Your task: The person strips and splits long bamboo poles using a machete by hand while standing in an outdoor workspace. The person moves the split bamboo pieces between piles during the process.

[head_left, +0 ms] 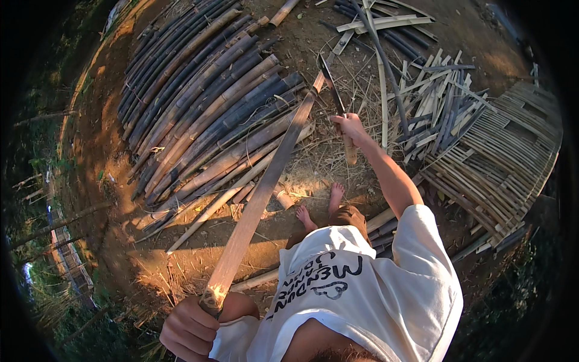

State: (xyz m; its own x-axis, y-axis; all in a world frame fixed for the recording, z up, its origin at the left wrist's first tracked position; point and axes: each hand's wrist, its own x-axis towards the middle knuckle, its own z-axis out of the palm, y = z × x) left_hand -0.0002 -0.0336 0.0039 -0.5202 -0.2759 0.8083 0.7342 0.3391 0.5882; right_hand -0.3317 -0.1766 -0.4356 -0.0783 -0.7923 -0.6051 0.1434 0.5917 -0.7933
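My left hand (192,329), low at the left, is closed around the near end of a long brown length of bamboo (256,208). The bamboo slants away up and to the right, past my feet, and looks narrower toward its far end. In front of me, my right hand (350,128) grips the wooden handle of a machete (333,87). Its dark blade points away from me, and the tip is beside the far part of the bamboo. Whether blade and bamboo touch, I cannot tell.
Left of the bamboo lies a big pile of dark and tan bamboo poles (205,96). Split pieces (437,99) are heaped at the right, next to a slatted bamboo panel (500,160). Shavings (362,78) litter the dirt ground. My bare feet (336,196) stand close by.
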